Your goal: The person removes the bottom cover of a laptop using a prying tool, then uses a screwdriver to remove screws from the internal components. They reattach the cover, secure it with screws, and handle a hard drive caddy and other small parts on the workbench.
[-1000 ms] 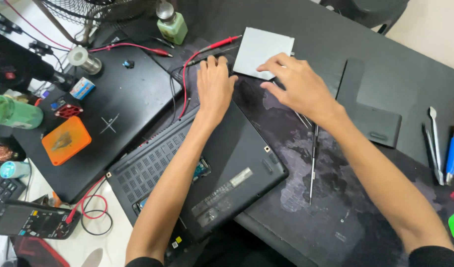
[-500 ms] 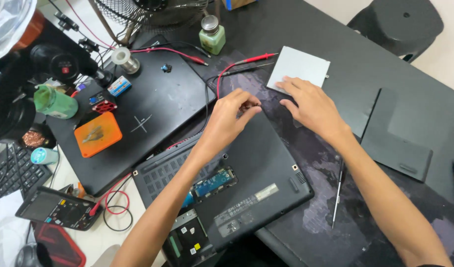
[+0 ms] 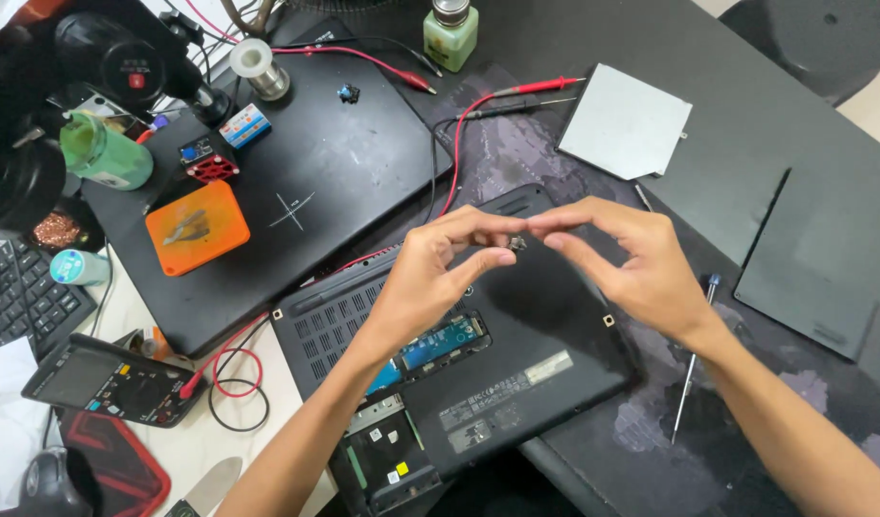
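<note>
Both hands are raised above an upturned black laptop (image 3: 517, 373) whose bottom cover has an opening showing a blue circuit board (image 3: 440, 343). My left hand (image 3: 440, 273) pinches a tiny dark part (image 3: 517, 243) between thumb and fingertips. My right hand (image 3: 631, 263) meets it from the right, its fingertips touching the same small part. A thin screwdriver (image 3: 691, 359) lies on the dark mat to the right of the laptop.
A second black laptop (image 3: 296, 182) lies at the left with an orange box (image 3: 196, 228), a solder reel (image 3: 260, 69) and a red module on it. A grey metal plate (image 3: 624, 124), a green bottle (image 3: 450, 33), red probe leads (image 3: 478, 105), a multimeter (image 3: 105, 383) and a black cover panel (image 3: 823, 258) surround the work.
Both hands have lifted off the laptop's far edge and come together above it, pinching a tiny part. The view has shifted and shows more of the left side.
</note>
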